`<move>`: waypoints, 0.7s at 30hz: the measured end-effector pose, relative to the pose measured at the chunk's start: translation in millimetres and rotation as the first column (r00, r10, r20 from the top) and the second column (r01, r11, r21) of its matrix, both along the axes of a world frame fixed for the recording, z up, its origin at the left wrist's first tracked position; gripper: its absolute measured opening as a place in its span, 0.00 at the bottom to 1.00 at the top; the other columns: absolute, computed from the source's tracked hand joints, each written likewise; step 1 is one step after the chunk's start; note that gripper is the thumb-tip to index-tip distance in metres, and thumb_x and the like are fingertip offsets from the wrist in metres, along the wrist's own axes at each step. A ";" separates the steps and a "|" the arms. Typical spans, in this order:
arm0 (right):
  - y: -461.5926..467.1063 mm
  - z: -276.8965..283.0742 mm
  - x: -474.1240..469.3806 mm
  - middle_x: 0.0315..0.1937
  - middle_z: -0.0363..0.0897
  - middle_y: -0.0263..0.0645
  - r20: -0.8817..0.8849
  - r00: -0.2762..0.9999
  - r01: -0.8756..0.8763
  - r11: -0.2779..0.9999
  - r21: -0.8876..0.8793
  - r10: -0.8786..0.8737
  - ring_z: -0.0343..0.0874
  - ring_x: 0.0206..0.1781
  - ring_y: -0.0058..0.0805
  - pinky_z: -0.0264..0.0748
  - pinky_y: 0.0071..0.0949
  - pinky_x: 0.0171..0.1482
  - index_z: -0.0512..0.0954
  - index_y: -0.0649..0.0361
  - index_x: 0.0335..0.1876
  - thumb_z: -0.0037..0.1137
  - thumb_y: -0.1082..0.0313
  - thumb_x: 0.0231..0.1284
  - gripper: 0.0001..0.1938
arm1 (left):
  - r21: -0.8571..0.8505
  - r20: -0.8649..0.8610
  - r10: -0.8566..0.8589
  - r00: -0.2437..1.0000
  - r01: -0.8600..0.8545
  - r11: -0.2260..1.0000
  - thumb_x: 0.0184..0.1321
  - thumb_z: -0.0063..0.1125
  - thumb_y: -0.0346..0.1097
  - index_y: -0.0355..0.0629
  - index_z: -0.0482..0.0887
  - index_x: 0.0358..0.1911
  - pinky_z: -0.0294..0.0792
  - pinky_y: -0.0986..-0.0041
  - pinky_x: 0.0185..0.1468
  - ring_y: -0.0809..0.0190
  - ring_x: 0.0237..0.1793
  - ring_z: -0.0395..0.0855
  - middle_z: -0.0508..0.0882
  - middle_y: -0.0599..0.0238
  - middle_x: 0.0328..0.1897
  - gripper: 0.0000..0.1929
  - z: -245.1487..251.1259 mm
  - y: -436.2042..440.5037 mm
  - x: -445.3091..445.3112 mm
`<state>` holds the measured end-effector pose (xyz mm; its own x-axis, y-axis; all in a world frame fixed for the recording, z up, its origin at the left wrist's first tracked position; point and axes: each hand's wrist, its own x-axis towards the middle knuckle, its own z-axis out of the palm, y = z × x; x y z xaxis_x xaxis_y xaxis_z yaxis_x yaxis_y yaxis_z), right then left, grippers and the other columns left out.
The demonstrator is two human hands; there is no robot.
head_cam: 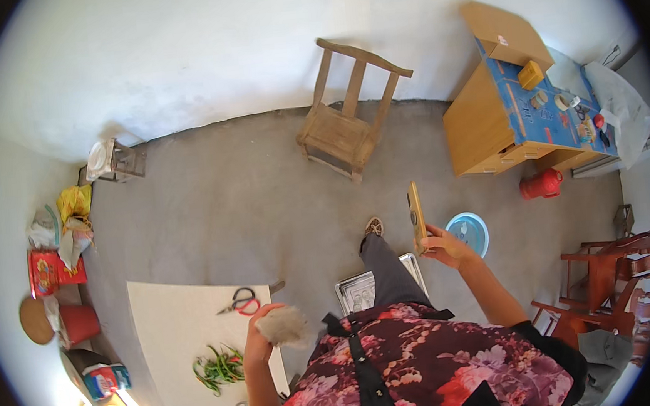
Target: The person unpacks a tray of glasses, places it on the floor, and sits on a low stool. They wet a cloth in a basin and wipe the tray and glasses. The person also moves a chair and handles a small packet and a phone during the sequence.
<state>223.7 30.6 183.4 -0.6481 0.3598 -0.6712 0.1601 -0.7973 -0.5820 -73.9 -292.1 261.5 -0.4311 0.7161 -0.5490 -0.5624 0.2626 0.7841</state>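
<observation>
My left hand (pixel 260 333) is closed on a greyish, fluffy cloth or wad (pixel 283 326), above the right edge of a pale low table (pixel 168 332). Scissors (pixel 240 302) with one black and one red handle loop lie on the table beside that hand. A pile of green peppers (pixel 219 369), with a little red among them, lies nearer the table's middle. My right hand (pixel 443 246) holds a smartphone in a yellow case (pixel 417 218) on edge, over the floor. A metal tray (pixel 347 294) lies on the floor, partly hidden by my leg.
A blue basin (pixel 470 234) stands right of my right hand. Ahead is a wooden chair (pixel 342 135). A desk (pixel 475 126) with a cardboard box (pixel 507 33) and a red thermos flask (pixel 541 184) are at the right. Bags, a red bucket (pixel 79 324) and a small stool (pixel 124 162) line the left.
</observation>
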 end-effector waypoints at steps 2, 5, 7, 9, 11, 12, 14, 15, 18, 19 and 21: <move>52.3 -7.8 -0.2 0.42 0.72 0.35 0.026 1.000 -0.004 1.000 -0.008 0.004 0.72 0.44 0.24 0.70 0.25 0.48 0.55 0.60 0.65 0.63 0.66 0.46 0.39 | -0.053 -0.065 -0.165 0.984 0.162 0.985 0.54 0.50 0.29 0.37 0.78 0.42 0.71 0.76 0.44 0.68 0.39 0.79 0.81 0.64 0.39 0.12 -5.8 66.1 -17.2; 113.0 5.5 -0.8 0.43 0.71 0.35 0.066 0.998 0.016 1.000 -0.025 -0.014 0.72 0.44 0.24 0.70 0.24 0.48 0.54 0.61 0.66 0.63 0.66 0.46 0.40 | -0.095 -0.081 -0.323 0.943 0.315 0.944 0.53 0.50 0.26 0.38 0.79 0.42 0.68 0.77 0.46 0.69 0.41 0.77 0.80 0.68 0.40 0.12 12.9 159.7 -32.6; 145.3 10.7 -1.2 0.44 0.71 0.35 0.065 0.996 0.056 0.998 -0.035 -0.053 0.72 0.44 0.24 0.70 0.25 0.48 0.54 0.61 0.66 0.63 0.66 0.46 0.40 | -0.110 -0.150 -0.431 0.890 0.419 0.901 0.53 0.50 0.26 0.39 0.79 0.42 0.67 0.77 0.48 0.69 0.42 0.76 0.80 0.69 0.41 0.12 12.5 207.7 -47.3; 168.7 11.6 3.4 0.43 0.71 0.34 0.048 0.993 0.111 0.993 -0.043 -0.109 0.72 0.43 0.23 0.70 0.24 0.46 0.54 0.60 0.66 0.64 0.66 0.45 0.40 | -0.165 -0.194 -0.520 0.832 0.495 0.853 0.53 0.48 0.24 0.37 0.78 0.42 0.67 0.77 0.48 0.69 0.42 0.76 0.80 0.68 0.39 0.12 20.5 262.9 -59.2; 183.6 8.2 7.9 0.42 0.70 0.34 0.031 0.985 0.170 0.984 -0.058 -0.169 0.71 0.42 0.22 0.70 0.23 0.45 0.55 0.60 0.65 0.64 0.66 0.44 0.40 | -0.219 -0.209 -0.598 0.774 0.558 0.800 0.53 0.47 0.23 0.37 0.78 0.43 0.67 0.77 0.49 0.68 0.42 0.76 0.80 0.68 0.40 0.13 14.5 310.7 -74.4; 190.5 4.4 11.3 0.41 0.70 0.33 0.026 0.979 0.205 0.977 -0.059 -0.204 0.71 0.42 0.22 0.70 0.22 0.44 0.56 0.60 0.65 0.64 0.66 0.44 0.39 | -0.151 -0.266 -0.596 0.758 0.578 0.802 0.53 0.46 0.22 0.37 0.78 0.43 0.67 0.77 0.49 0.69 0.43 0.76 0.80 0.68 0.40 0.13 10.4 337.8 -80.4; 197.7 0.9 17.1 0.40 0.70 0.33 0.028 0.955 0.298 0.952 -0.065 -0.297 0.71 0.40 0.21 0.69 0.21 0.43 0.56 0.60 0.65 0.64 0.67 0.44 0.40 | -0.011 -0.372 -0.589 0.718 0.631 0.776 0.54 0.43 0.21 0.37 0.78 0.43 0.67 0.77 0.50 0.69 0.43 0.75 0.80 0.69 0.41 0.14 0.4 394.2 -88.5; 201.0 3.5 15.0 0.39 0.70 0.33 0.025 0.942 0.337 0.939 -0.068 -0.336 0.71 0.39 0.21 0.69 0.21 0.43 0.55 0.61 0.65 0.64 0.68 0.43 0.41 | -0.037 -0.305 -0.618 0.725 0.639 0.768 0.54 0.42 0.21 0.37 0.78 0.44 0.67 0.77 0.50 0.69 0.43 0.75 0.80 0.69 0.42 0.15 -1.4 417.5 -95.8; 204.2 -3.4 18.9 0.39 0.70 0.34 0.030 0.869 0.495 0.866 -0.064 -0.494 0.70 0.39 0.21 0.69 0.21 0.43 0.53 0.62 0.66 0.64 0.69 0.43 0.42 | -0.120 -0.219 -0.725 0.653 0.720 0.684 0.53 0.40 0.20 0.38 0.77 0.45 0.66 0.77 0.51 0.69 0.44 0.75 0.80 0.68 0.43 0.17 -18.2 505.6 -114.5; 202.5 -8.1 19.6 0.39 0.70 0.34 0.034 0.833 0.553 0.831 -0.061 -0.552 0.71 0.39 0.21 0.70 0.21 0.44 0.53 0.62 0.66 0.64 0.69 0.43 0.42 | -0.154 -0.272 -0.769 0.578 0.763 0.628 0.52 0.40 0.20 0.38 0.76 0.45 0.66 0.77 0.51 0.69 0.44 0.76 0.80 0.68 0.43 0.17 -29.3 539.2 -120.4; 195.9 -9.6 15.9 0.38 0.70 0.35 0.059 0.746 0.665 0.746 -0.035 -0.663 0.71 0.38 0.22 0.70 0.21 0.44 0.53 0.63 0.66 0.63 0.69 0.43 0.42 | -0.247 -0.333 -0.861 0.384 0.846 0.472 0.52 0.41 0.22 0.37 0.76 0.46 0.66 0.75 0.51 0.67 0.44 0.75 0.80 0.65 0.43 0.17 -53.0 608.1 -134.1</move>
<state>239.6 226.5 173.9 -0.2304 0.6545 -0.7201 -0.3986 -0.7385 -0.5437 -208.0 316.0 208.4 0.2371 0.8119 -0.5334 0.2967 0.4623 0.8356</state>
